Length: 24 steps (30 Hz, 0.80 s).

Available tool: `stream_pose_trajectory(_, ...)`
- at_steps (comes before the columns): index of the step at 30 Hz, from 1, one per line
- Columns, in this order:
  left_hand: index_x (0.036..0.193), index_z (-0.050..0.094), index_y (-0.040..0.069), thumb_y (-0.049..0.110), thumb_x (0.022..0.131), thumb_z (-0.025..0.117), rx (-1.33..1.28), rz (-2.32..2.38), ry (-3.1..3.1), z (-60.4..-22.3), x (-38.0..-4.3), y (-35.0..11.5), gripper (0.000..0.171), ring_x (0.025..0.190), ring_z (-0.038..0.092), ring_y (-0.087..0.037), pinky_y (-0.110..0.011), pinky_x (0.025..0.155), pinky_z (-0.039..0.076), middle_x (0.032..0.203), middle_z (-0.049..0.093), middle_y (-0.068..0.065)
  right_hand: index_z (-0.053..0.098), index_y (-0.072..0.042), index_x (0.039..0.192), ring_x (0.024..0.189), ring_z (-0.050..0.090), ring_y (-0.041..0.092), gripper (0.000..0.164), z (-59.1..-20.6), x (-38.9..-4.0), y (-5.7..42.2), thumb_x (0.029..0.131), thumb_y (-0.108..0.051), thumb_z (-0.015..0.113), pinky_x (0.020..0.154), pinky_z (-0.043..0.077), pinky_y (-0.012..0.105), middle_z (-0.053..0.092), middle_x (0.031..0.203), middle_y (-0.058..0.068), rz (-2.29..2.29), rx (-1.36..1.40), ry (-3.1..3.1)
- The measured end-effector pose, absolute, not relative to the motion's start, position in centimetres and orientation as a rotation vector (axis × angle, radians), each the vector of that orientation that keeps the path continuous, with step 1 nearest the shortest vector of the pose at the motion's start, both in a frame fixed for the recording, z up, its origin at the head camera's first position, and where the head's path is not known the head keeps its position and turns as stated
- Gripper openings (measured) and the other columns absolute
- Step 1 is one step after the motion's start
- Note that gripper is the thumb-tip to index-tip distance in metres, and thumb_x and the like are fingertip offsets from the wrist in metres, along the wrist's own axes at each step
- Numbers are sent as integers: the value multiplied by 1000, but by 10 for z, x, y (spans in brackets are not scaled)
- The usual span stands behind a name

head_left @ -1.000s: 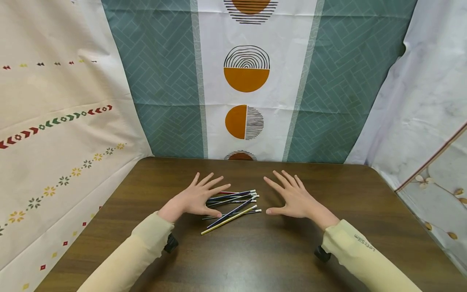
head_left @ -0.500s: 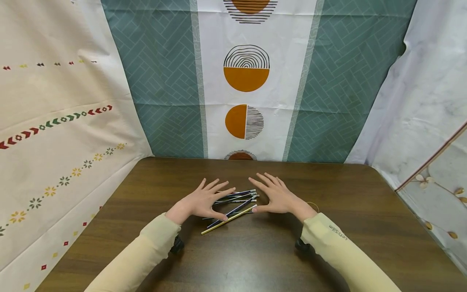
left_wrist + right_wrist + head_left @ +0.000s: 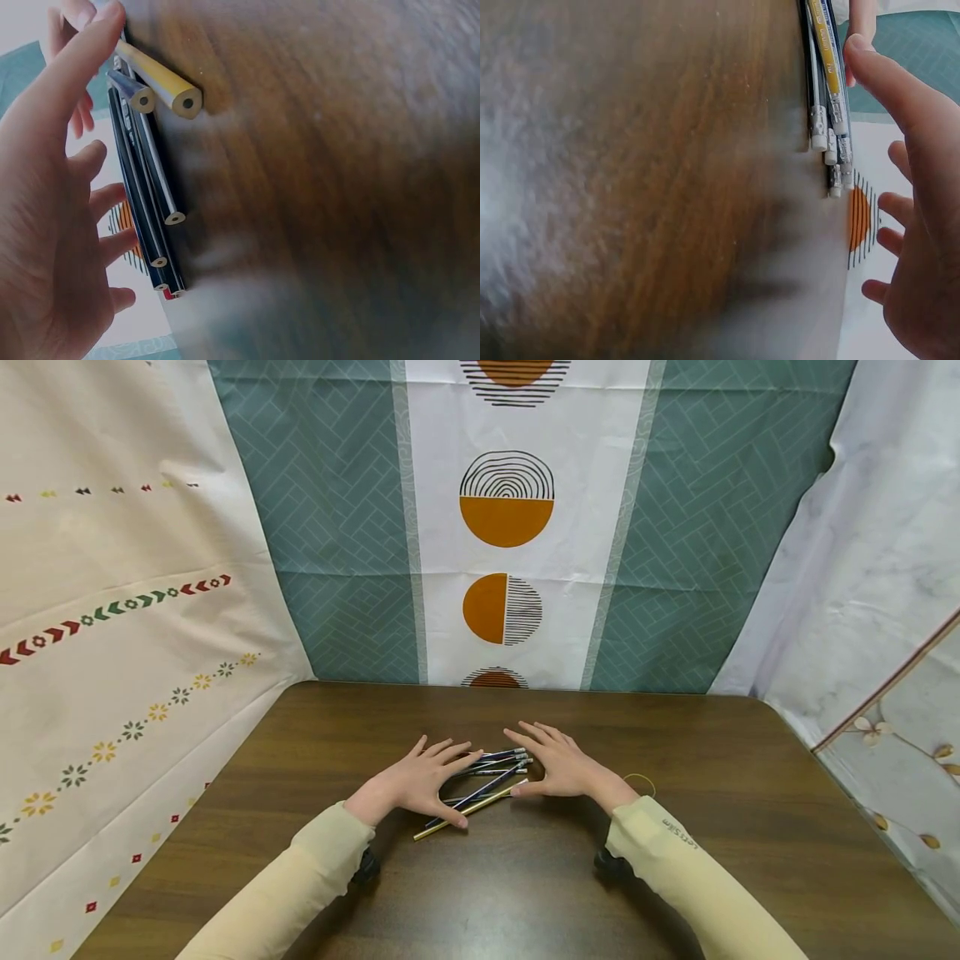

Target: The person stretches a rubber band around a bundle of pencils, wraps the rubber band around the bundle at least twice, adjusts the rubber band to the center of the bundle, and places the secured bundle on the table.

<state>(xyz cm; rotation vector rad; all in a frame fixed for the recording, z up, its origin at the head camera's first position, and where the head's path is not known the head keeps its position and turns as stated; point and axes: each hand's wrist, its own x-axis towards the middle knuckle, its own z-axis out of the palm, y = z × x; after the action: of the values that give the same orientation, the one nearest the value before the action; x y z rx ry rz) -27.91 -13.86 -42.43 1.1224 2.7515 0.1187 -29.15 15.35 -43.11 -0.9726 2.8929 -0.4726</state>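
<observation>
Note the yellow pencil (image 3: 486, 803), unsharpened, slanting across the bench (image 3: 480, 893), with a blue pencil (image 3: 135, 91) just beyond it and dark pencils (image 3: 139, 187) piled farther beyond. Find the left hand (image 3: 422, 781) near its unsharpened end and the right hand (image 3: 562, 770) near its eraser end, fingers of both spread, gripping nothing; contact impossible to tell. For an even hold, probably best to bring fingers in low from both ends of the yellow pencil, gently, to avoid rolling it.
</observation>
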Motion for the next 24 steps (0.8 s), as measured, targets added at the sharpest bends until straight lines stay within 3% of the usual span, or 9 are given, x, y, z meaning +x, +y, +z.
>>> stream_pose_trajectory(14, 160, 12, 24, 73, 77, 67, 1076, 158, 2757, -427, -286, -140, 111, 148, 31, -34, -65, 117, 19, 162, 28, -7, 23, -28, 158, 147, 28, 39, 95, -435, -291, 150, 82, -67, 66, 111, 29, 67, 23, 164, 11, -495, -918, 2834)
stream_pose_trajectory(24, 159, 16, 21, 62, 82, 71, 1057, 283, 2741, -427, -293, -145, 103, 144, 37, -36, -55, 113, 36, 158, 35, -10, 31, -24, 156, 141, 39, 35, 93, -438, -286, 149, 81, -64, 70, 111, 32, 62, 40, 155, 9, -458, -916, 2857)
